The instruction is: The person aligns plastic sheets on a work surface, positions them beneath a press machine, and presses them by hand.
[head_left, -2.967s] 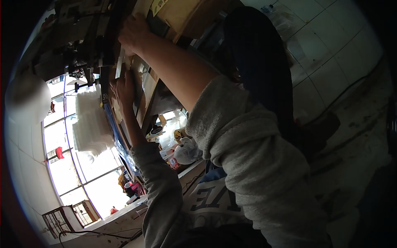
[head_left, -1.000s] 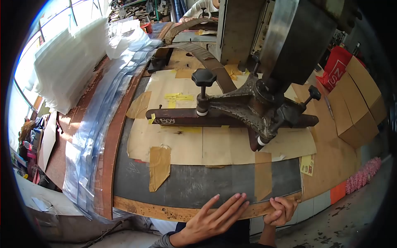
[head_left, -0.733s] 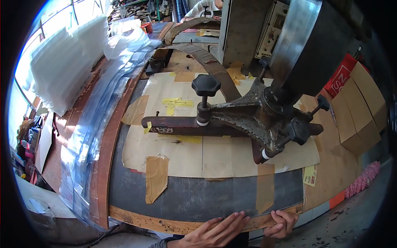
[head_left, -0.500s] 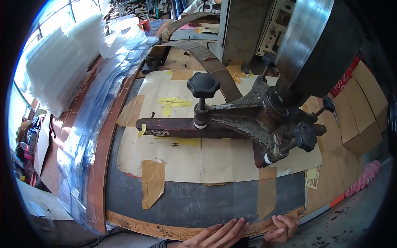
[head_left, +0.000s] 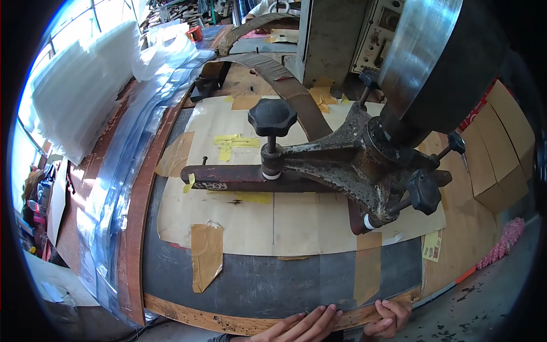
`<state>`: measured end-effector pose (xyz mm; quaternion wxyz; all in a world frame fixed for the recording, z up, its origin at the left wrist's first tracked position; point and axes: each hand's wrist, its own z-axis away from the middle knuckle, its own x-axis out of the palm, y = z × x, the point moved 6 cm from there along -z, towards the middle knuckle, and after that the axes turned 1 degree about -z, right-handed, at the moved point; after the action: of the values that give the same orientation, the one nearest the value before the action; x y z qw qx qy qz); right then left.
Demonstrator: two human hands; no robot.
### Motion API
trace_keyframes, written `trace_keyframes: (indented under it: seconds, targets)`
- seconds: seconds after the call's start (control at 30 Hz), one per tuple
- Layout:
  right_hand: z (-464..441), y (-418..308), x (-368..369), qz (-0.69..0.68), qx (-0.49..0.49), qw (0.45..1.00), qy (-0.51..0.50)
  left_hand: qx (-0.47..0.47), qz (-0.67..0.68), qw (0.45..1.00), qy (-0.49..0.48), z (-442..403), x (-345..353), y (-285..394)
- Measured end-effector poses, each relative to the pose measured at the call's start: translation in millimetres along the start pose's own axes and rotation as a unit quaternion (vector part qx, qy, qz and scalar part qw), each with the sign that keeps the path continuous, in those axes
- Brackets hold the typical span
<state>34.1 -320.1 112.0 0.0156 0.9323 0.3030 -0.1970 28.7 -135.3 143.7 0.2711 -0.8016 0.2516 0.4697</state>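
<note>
My left hand (head_left: 307, 326) lies along the wooden front edge (head_left: 228, 322) of the table, fingers stretched out and side by side, with nothing visible in it. To its right, my right hand (head_left: 392, 317) rests at the same edge with curled fingers and the thumb drawn in. Whether anything is inside those fingers is hidden. Beyond both hands spreads a dark grey table surface (head_left: 256, 285). On it lies a large cream sheet (head_left: 307, 228), with brown tape (head_left: 367, 268) running toward the edge. A machine head (head_left: 342, 154) with black star knobs (head_left: 272, 117) stands over the sheet on a dark red bar (head_left: 228, 178).
Clear plastic sheets (head_left: 108, 222) drape along the left side beside a stack of whitish plastic bags (head_left: 85, 97). Cardboard boxes (head_left: 496, 148) stand at the right, near a pink fuzzy bundle (head_left: 501, 244). A machine column (head_left: 330, 51) and control panel (head_left: 379, 34) rise behind.
The camera view has shifted slightly, moving the table and machine a little in the picture. Both hands stay at the front edge, nearly unchanged in pose.
</note>
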Motion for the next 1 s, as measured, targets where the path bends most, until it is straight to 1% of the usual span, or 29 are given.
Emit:
trace_keyframes:
  seconds: [0.03,0.13,0.2,0.23,0.33,0.4,0.43,0.53,0.57,0.67,0.77,0.87,1.0]
  targets:
    - [-6,-2,1,-0.014,-0.023,1.000,0.013,0.001,0.001,1.000,-0.002,0,0,0]
    - [-6,-3,2,-0.007,-0.002,0.999,0.044,0.000,-0.006,1.000,0.005,1,1,1]
    - [-7,-2,2,-0.009,-0.008,0.999,0.046,0.000,-0.018,1.000,0.022,0,2,1]
    - [-7,-2,1,-0.010,-0.010,0.999,0.048,0.000,-0.014,1.000,0.016,0,2,1]
    - [14,1,-2,0.032,0.068,0.997,-0.032,-0.007,-0.007,1.000,0.008,1,1,2]
    - [10,0,0,0.021,0.053,0.998,0.002,-0.020,-0.012,1.000,0.020,4,3,5]
    - [6,0,2,0.016,0.044,0.999,0.023,-0.027,0.007,1.000,0.009,6,5,7]
    - [1,-2,2,0.020,0.074,0.997,0.005,-0.036,0.025,0.999,-0.029,18,20,13]
    - [1,-2,1,0.025,0.075,0.997,0.004,-0.054,0.071,0.996,-0.001,14,15,9]
    - [2,1,4,0.005,0.084,0.996,0.017,-0.065,0.100,0.993,-0.004,14,12,8]
    - [-3,0,5,-0.015,0.098,0.995,0.004,-0.103,0.132,0.985,0.034,13,9,8]
    - [-7,-1,3,-0.032,0.111,0.993,-0.010,-0.111,0.164,0.979,0.055,16,10,7]
    - [-12,0,3,-0.069,0.155,0.984,-0.049,-0.117,0.199,0.972,0.047,17,9,7]
